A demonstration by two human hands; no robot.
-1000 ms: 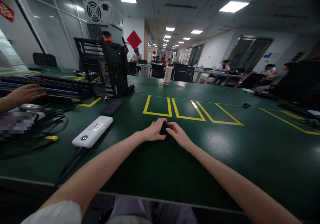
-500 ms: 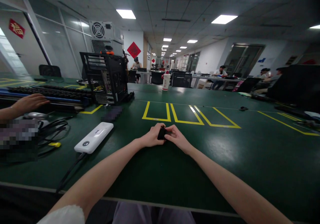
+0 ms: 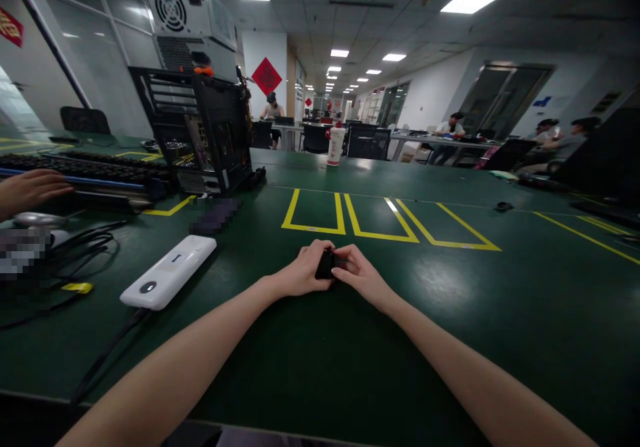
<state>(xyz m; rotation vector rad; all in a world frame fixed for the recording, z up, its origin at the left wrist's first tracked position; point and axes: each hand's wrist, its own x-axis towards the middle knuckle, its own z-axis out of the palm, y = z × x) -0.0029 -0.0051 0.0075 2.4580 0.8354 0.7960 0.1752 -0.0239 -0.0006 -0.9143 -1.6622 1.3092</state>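
Your left hand [image 3: 309,268] grips a small black object [image 3: 325,265] over the green table [image 3: 280,380]; your right fingers [image 3: 345,274] pinch its side. A white bottle [image 3: 335,146] stands at twelve o'clock.

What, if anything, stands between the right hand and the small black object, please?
Nothing visible does: the left hand holds the small black object, and the right hand has its fingertips right at its side.
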